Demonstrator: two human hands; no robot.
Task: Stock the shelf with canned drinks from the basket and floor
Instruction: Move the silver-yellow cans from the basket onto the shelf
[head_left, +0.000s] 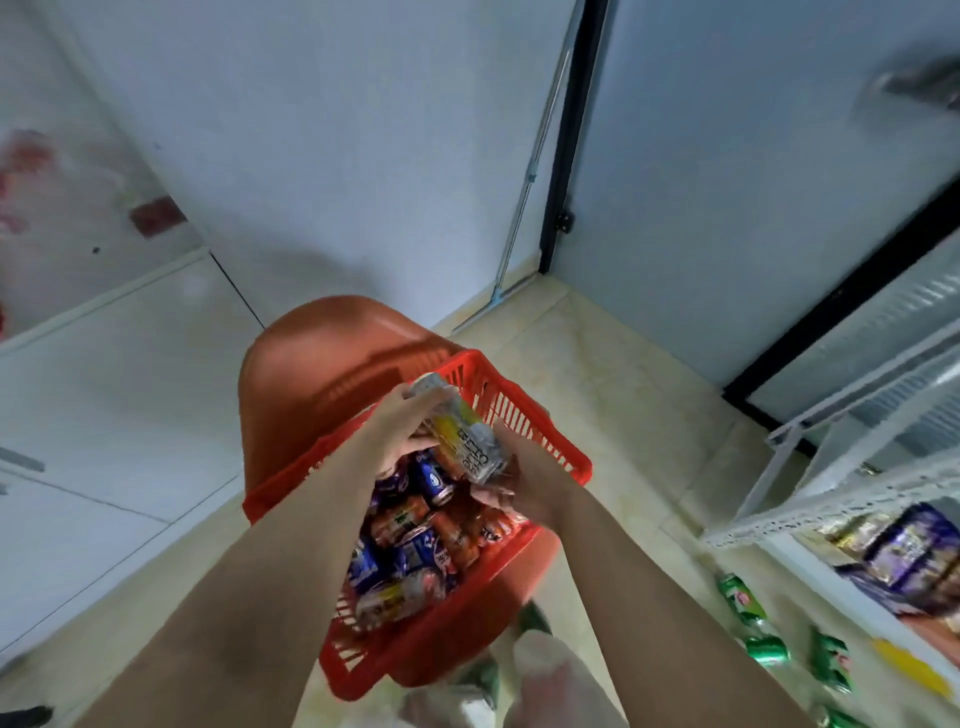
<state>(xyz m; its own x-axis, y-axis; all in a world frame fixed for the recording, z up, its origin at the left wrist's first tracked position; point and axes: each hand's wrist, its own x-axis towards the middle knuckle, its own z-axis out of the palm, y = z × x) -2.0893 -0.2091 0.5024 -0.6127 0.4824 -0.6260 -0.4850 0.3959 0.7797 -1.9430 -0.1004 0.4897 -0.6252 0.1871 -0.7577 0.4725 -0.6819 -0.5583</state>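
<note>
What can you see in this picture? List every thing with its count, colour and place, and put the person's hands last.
basket: one, red, on the chair, centre
chair: one, orange-red, under the basket
silver-and-yellow can: one, held above the basket
cans in the basket: many, blue, orange and silver, lying jumbled
green cans: at least four, on the floor by the shelf
shelf: one, white, right edge
packets: several, purple and yellow, on the shelf
pole: one, grey, leaning in the far corner
plastic bag: one, whitish, bottom centre
left hand: grips the can's far end
right hand: holds its near end
</note>
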